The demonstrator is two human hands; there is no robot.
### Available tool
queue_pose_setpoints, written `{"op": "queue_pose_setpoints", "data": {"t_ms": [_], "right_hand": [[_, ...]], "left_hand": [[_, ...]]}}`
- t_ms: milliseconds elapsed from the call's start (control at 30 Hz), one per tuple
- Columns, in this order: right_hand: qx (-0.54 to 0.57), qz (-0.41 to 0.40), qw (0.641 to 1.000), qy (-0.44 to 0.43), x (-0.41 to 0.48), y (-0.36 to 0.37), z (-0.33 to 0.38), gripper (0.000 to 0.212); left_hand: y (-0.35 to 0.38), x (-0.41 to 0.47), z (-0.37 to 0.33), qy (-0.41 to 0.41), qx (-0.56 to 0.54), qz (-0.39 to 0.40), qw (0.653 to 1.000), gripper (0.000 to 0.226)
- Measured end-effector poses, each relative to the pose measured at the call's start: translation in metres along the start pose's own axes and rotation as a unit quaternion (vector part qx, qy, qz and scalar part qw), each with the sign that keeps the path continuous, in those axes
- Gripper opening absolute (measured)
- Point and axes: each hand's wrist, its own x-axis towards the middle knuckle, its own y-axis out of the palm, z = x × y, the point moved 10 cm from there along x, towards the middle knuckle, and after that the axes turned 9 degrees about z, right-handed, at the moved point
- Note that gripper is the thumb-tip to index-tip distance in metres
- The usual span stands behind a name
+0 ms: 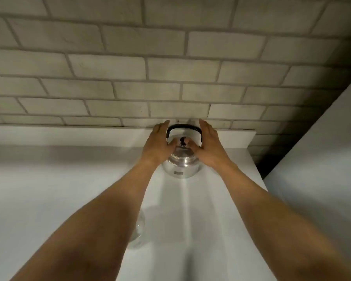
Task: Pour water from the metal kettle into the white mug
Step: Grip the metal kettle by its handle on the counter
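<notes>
Hands, left hand (158, 145) and right hand (209, 145), spread, cup my metal kettle (181, 164); hot steel could burn, or it slips.

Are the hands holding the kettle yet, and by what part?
No firm hold shows. Both hands, left hand and right hand, flank the metal kettle near its lid; the black handle is ungrasped.

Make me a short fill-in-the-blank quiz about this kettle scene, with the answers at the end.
1. The metal kettle stands on a white ____.
2. The kettle's arched handle is coloured ____.
3. The left hand and right hand flank the kettle, one on each ____.
4. The wall behind the kettle is made of ____.

Answers: counter; black; side; bricks
</notes>
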Motion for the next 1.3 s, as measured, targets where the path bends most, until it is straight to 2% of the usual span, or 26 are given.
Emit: {"op": "queue_pose_setpoints", "data": {"t_ms": [67, 133, 267, 367, 500, 733, 933, 1067, 1133, 1200, 1233, 1300], "right_hand": [[-0.017, -0.007, 0.999, -0.035, 0.015, -0.006, 0.004, 0.089], [-0.026, 0.020, 0.998, -0.058, 0.025, -0.003, 0.012, 0.081], [-0.039, 0.055, 0.992, -0.105, 0.047, 0.003, 0.017, 0.044], [-0.005, 0.066, 0.993, -0.099, 0.056, 0.001, 0.013, 0.034], [0.001, 0.054, 0.994, -0.094, 0.051, -0.005, 0.015, 0.016], [0.025, 0.029, 0.990, -0.135, 0.011, -0.030, 0.045, 0.010], [0.036, -0.043, 0.990, -0.130, -0.041, -0.072, 0.079, 0.023], [0.032, -0.082, 0.988, -0.125, -0.074, -0.089, 0.094, 0.028], [0.020, -0.075, 0.989, -0.129, -0.090, -0.089, 0.100, 0.031], [0.028, -0.067, 0.989, -0.129, -0.105, -0.088, 0.102, 0.033], [0.035, -0.067, 0.989, -0.126, -0.113, -0.088, 0.103, 0.033], [0.043, -0.071, 0.990, -0.117, -0.128, -0.090, 0.102, 0.029]], "left_hand": [[0.001, 0.013, -0.006, 0.022, 0.019, -0.004, 1.000, 0.071], [-0.004, 0.017, -0.006, 0.031, 0.042, -0.005, 0.999, 0.065], [-0.006, 0.029, -0.006, 0.063, 0.048, 0.005, 0.997, 0.037], [-0.009, 0.033, -0.004, 0.068, 0.049, 0.012, 0.996, 0.027], [-0.010, 0.027, -0.009, 0.072, 0.039, 0.030, 0.996, 0.026], [-0.032, -0.014, -0.034, 0.088, 0.006, 0.015, 0.996, 0.025], [-0.059, -0.072, -0.086, 0.157, 0.043, -0.046, 0.986, 0.025], [-0.068, -0.114, -0.105, 0.192, 0.007, -0.077, 0.978, 0.022], [-0.063, -0.131, -0.103, 0.188, -0.017, -0.068, 0.980, 0.030], [-0.056, -0.150, -0.099, 0.184, -0.026, -0.057, 0.981, 0.051], [-0.052, -0.163, -0.096, 0.187, -0.015, -0.065, 0.980, 0.060], [-0.046, -0.196, -0.095, 0.199, 0.028, -0.107, 0.974, 0.063]]}}
